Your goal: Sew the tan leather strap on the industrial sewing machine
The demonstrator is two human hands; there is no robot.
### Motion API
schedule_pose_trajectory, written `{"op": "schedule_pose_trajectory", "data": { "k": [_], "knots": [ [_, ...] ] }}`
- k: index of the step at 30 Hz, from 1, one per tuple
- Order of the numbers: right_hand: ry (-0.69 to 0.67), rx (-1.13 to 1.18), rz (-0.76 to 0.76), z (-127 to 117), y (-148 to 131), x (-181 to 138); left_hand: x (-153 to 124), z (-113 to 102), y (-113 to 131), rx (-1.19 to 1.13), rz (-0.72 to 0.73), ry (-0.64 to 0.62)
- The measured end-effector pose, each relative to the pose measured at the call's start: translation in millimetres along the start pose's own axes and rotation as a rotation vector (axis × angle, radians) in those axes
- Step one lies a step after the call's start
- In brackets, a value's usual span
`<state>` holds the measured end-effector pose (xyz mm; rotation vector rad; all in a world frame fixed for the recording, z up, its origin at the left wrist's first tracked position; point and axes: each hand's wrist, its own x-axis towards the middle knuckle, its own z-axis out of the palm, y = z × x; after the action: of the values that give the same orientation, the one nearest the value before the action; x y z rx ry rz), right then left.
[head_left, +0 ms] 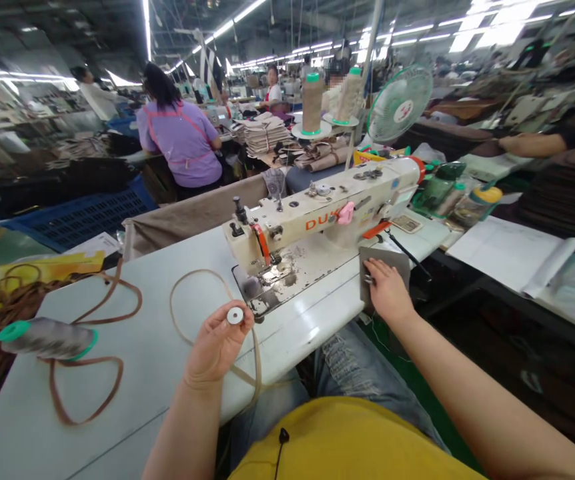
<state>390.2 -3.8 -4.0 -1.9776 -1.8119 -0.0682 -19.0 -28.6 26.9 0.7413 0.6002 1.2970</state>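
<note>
My left hand (pixel 216 347) is raised above the white sewing table (pixel 167 293), its fingers pinched on a small white bobbin (pixel 235 315). My right hand (pixel 386 288) lies on a grey fabric piece (pixel 392 259) at the table's right end, fingers bent, with a small metal item showing between them. The cream sewing machine (pixel 327 210) stands between the two hands, its needle plate (pixel 275 277) just beyond the bobbin. A tan cord loop (pixel 192 280) lies on the table by my left hand.
A grey thread cone (pixel 47 338) lies on its side at the left among brown cords (pixel 87 363). Thread cones (pixel 312 103) and a green fan (pixel 400 103) stand behind the machine. Other people sit at tables beyond. A blue crate (pixel 77 217) sits far left, papers (pixel 512 257) at right.
</note>
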Motion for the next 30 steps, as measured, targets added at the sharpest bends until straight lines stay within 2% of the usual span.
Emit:
{"op": "schedule_pose_trajectory", "data": {
  "k": [2, 4, 7, 9, 11, 12, 14, 19, 22, 24, 26, 30],
  "knots": [
    [-0.035, 0.006, -0.041, 3.6, -29.0, -13.8, 0.1, -2.2, -1.1, 0.005, -0.009, 0.004],
    [-0.159, 0.091, -0.246, 9.8, -74.9, -35.9, 0.0, -3.9, -1.5, 0.008, -0.012, 0.013],
    [-0.337, 0.296, -0.632, 18.3, -141.0, -70.2, -0.1, -6.5, -1.6, 0.011, 0.011, 0.068],
    [-0.410, 0.406, -0.820, 20.6, -165.0, -82.4, 0.2, -9.0, -1.9, 0.019, 0.018, 0.110],
    [-0.446, 0.465, -0.894, 20.0, -167.8, -80.6, 0.8, -12.3, -2.6, 0.026, 0.009, 0.142],
    [-0.447, 0.474, -0.880, 18.8, -161.6, -74.7, 1.2, -14.1, -3.1, 0.030, 0.003, 0.154],
    [-0.415, 0.442, -0.755, 14.6, -137.1, -55.9, 1.7, -17.5, -4.2, 0.039, -0.006, 0.168],
    [-0.196, 0.138, -0.138, -4.3, -40.5, -4.3, 0.3, -24.0, -5.9, 0.080, -0.042, 0.158],
    [-0.114, 0.044, 0.061, -13.5, -1.0, 12.6, 0.9, -30.7, -8.5, 0.089, -0.077, 0.159],
    [-0.098, 0.017, 0.107, -13.6, 1.6, 16.0, 2.6, -37.4, -11.6, 0.090, -0.100, 0.192],
    [-0.116, 0.016, 0.074, -8.2, -14.7, 12.7, 4.6, -44.8, -14.4, 0.097, -0.115, 0.249],
    [-0.238, 0.107, -0.220, 9.3, -66.3, -5.6, 8.1, -57.4, -14.0, 0.092, -0.163, 0.293]
  ]
}}
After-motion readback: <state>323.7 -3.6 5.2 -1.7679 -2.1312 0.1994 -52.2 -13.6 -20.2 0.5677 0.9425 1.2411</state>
